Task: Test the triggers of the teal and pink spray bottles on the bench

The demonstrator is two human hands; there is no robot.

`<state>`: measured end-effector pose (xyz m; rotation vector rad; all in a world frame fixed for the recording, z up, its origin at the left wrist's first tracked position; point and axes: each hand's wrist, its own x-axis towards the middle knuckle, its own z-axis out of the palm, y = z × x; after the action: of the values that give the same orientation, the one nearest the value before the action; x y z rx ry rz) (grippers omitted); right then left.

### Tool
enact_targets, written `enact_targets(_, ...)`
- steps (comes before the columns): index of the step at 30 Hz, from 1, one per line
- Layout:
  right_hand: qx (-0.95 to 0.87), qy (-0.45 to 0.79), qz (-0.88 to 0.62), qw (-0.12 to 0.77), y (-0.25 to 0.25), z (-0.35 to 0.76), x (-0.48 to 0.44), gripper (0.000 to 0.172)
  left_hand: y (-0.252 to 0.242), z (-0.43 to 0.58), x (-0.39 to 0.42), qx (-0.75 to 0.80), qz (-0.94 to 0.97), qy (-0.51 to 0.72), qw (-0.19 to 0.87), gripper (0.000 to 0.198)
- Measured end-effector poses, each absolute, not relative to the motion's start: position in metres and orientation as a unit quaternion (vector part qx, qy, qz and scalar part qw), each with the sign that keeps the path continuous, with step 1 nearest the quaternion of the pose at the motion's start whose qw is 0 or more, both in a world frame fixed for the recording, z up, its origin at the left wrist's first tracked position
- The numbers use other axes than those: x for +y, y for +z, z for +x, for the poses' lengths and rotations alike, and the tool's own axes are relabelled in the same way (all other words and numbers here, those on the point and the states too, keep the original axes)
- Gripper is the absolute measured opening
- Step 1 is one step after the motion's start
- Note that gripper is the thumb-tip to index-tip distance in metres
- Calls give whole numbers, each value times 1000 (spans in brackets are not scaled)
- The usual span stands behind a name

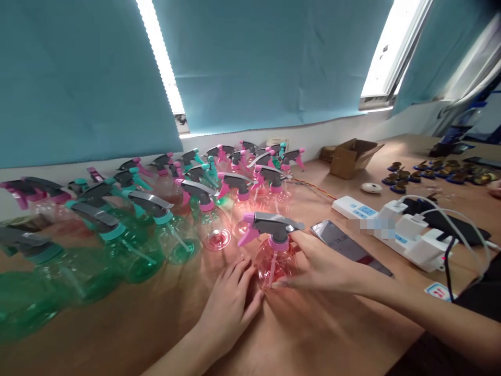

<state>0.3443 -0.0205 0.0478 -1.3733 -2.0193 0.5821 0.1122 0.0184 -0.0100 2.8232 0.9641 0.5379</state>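
Observation:
A pink spray bottle [273, 256] with a grey and pink trigger head stands upright on the wooden table [321, 334]. My right hand [321, 269] wraps around its right side, fingers curled against the bottle body. My left hand [230, 303] lies flat on the table just left of the bottle, fingers spread, fingertips close to its base. Behind and to the left stand several more spray bottles, pink ones [242, 201] toward the back and green ones [136, 240] at the left.
A phone [344, 245] lies right of the bottle. A white power strip [391, 230] with chargers and cables sits further right. An open cardboard box [352, 156] and small dark round parts [430, 175] are at the back right. Blue blinds cover the windows.

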Motion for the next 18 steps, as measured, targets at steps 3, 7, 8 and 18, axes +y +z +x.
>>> enact_targets(3,-744,207,-542,330,47,360,-20,36,-11,122,23,308,933,178,59,36)
enact_targets(7,-687,217,-573,390,49,398,-17,39,-10,133,28,293,940,163,64,40)
enact_targets(8,-670,226,-579,405,50,409,-13,42,-10,136,29,289,942,160,65,40)
enact_targets(18,-605,177,-620,467,47,467,56,56,-13,168,43,258,950,160,71,39)
